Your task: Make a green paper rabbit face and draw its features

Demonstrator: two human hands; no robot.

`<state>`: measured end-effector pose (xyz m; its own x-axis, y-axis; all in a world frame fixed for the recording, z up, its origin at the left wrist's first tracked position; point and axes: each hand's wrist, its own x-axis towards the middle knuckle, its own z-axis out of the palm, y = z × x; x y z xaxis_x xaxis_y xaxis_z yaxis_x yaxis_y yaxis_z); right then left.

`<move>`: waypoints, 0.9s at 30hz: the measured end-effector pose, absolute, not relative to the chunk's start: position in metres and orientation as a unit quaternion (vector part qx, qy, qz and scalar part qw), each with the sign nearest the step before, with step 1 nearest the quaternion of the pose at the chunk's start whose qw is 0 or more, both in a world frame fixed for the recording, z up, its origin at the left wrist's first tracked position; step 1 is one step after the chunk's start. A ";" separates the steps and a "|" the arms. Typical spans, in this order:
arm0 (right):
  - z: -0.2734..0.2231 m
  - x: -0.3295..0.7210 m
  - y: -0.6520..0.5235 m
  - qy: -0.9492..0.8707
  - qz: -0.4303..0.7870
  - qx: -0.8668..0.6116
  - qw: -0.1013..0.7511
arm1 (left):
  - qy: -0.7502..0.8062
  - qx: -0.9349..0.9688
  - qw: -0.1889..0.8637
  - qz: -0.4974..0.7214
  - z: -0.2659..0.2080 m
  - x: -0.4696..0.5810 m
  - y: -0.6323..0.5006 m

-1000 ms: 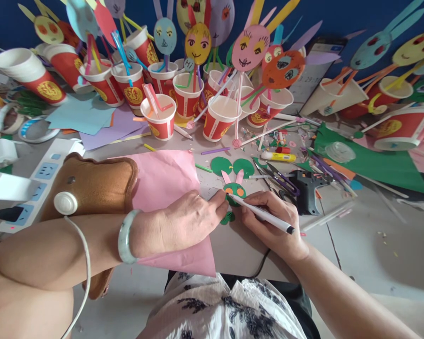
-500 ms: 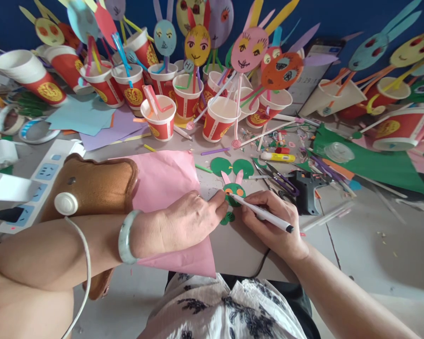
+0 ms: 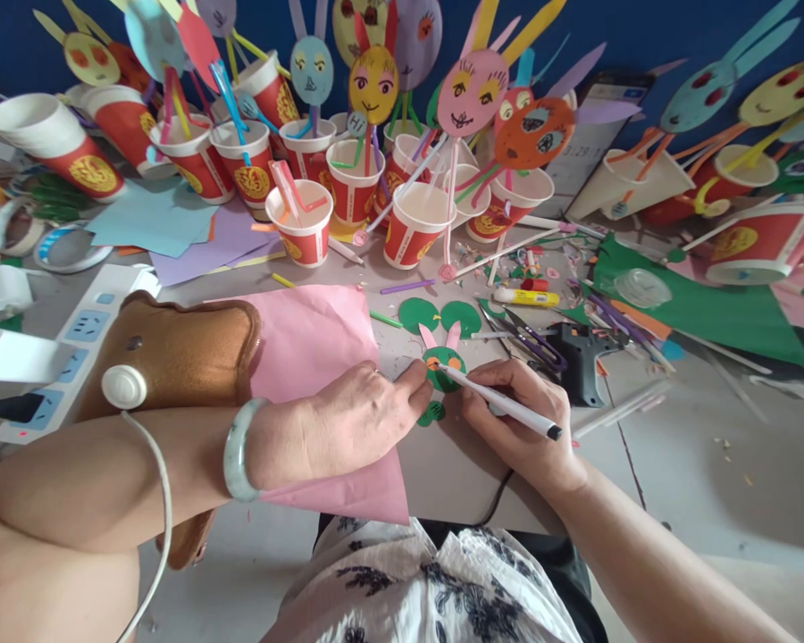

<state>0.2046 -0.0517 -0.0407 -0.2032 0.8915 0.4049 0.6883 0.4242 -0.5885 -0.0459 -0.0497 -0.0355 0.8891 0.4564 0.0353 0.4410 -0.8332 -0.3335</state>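
Cluttered grey tabletop [image 3: 697, 446]: left hand [image 3: 348, 420] flat-pinning round green paper face [image 3: 444, 368], right hand [image 3: 519, 420] gripping slim white pen [image 3: 502, 404].

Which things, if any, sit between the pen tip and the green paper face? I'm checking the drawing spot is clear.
Nothing visible does. The right hand holds the pen with its tip already at the green paper face, by an orange eye. The left hand touches the face's left edge, beside the tip.

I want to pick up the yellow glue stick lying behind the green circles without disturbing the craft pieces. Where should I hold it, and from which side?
Probably grip the glue stick across its yellow middle, coming from above. It lies flat on the table, long axis left to right, with scraps and scissors close around it, so only the top looks free.
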 end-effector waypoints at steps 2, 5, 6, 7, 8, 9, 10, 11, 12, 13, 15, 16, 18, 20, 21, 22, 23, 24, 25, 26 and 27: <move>-0.041 0.204 -0.052 -0.764 0.142 -0.514 0.363 | -0.232 -0.958 0.168 0.022 -0.036 -0.046 -0.049; -0.041 0.204 -0.052 -0.766 0.146 -0.509 0.365 | -0.230 -0.958 0.167 0.018 -0.037 -0.046 -0.049; -0.041 0.204 -0.052 -0.766 0.148 -0.508 0.364 | -0.232 -0.958 0.167 0.017 -0.037 -0.046 -0.049; -0.041 0.205 -0.052 -0.767 0.151 -0.507 0.364 | -0.233 -0.958 0.166 0.017 -0.037 -0.046 -0.049; -0.041 0.205 -0.052 -0.768 0.153 -0.505 0.364 | -0.233 -0.958 0.165 0.018 -0.036 -0.046 -0.049; -0.041 0.205 -0.052 -0.768 0.155 -0.503 0.364 | -0.232 -0.959 0.163 0.020 -0.036 -0.045 -0.049; -0.041 0.206 -0.052 -0.769 0.157 -0.500 0.365 | -0.232 -0.959 0.161 0.023 -0.036 -0.045 -0.049; -0.041 0.206 -0.052 -0.770 0.157 -0.498 0.366 | -0.232 -0.959 0.159 0.026 -0.035 -0.045 -0.049; -0.041 0.206 -0.052 -0.771 0.157 -0.497 0.366 | -0.233 -0.960 0.155 0.029 -0.035 -0.045 -0.049; -0.042 0.206 -0.052 -0.771 0.156 -0.496 0.367 | -0.235 -0.960 0.152 0.032 -0.035 -0.045 -0.049; -0.043 0.206 -0.052 -0.770 0.151 -0.498 0.370 | -0.240 -0.959 0.144 0.037 -0.036 -0.045 -0.049; -0.043 0.206 -0.052 -0.768 0.147 -0.500 0.372 | -0.241 -0.960 0.140 0.038 -0.036 -0.045 -0.049; -0.044 0.206 -0.052 -0.766 0.143 -0.504 0.373 | -0.243 -0.960 0.132 0.040 -0.037 -0.045 -0.049; -0.043 0.206 -0.052 -0.764 0.144 -0.506 0.374 | -0.245 -0.960 0.129 0.039 -0.037 -0.045 -0.049; -0.043 0.206 -0.052 -0.764 0.147 -0.506 0.374 | -0.244 -0.960 0.130 0.038 -0.037 -0.045 -0.049; -0.043 0.206 -0.052 -0.763 0.149 -0.506 0.373 | -0.243 -0.960 0.133 0.038 -0.036 -0.044 -0.049; -0.043 0.206 -0.052 -0.763 0.151 -0.506 0.373 | -0.241 -0.960 0.138 0.037 -0.036 -0.044 -0.050; -0.043 0.206 -0.052 -0.762 0.152 -0.507 0.373 | -0.239 -0.960 0.144 0.037 -0.035 -0.044 -0.050; -0.043 0.206 -0.052 -0.761 0.152 -0.508 0.373 | -0.237 -0.959 0.148 0.038 -0.035 -0.044 -0.050; -0.043 0.206 -0.052 -0.760 0.152 -0.510 0.372 | -0.237 -0.959 0.152 0.040 -0.034 -0.044 -0.049; -0.043 0.206 -0.052 -0.760 0.151 -0.512 0.371 | -0.236 -0.959 0.153 0.042 -0.034 -0.044 -0.049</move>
